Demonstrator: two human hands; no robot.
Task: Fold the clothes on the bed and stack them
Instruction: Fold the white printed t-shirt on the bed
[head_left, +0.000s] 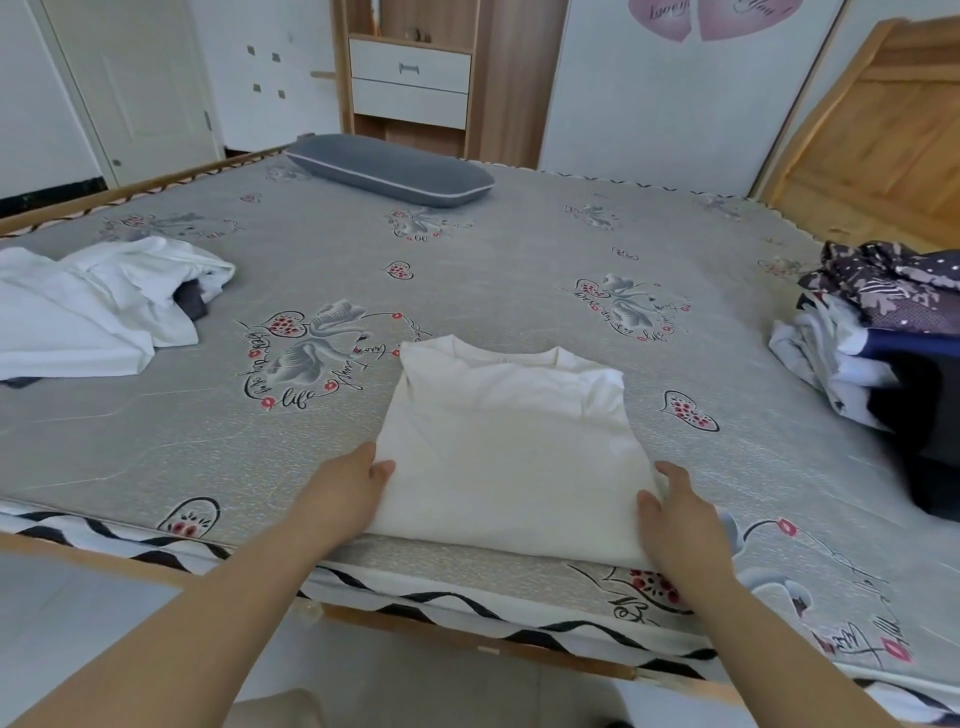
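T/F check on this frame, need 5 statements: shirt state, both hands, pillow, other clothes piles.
1. The cream shirt lies partly folded near the bed's front edge, collar pointing away from the person. True.
2. The left hand hangs in the air, apart from the shirt. False: it grips the shirt's lower left edge.
3. The right hand holds the shirt's lower right corner. True.
4. The grey pillow lies on top of the white clothes. False: it lies at the far edge of the bed, apart from that loose white pile on the left.
5. All the clothes are already in one stack. False: a patterned pile sits on the right, the white clothes on the left.
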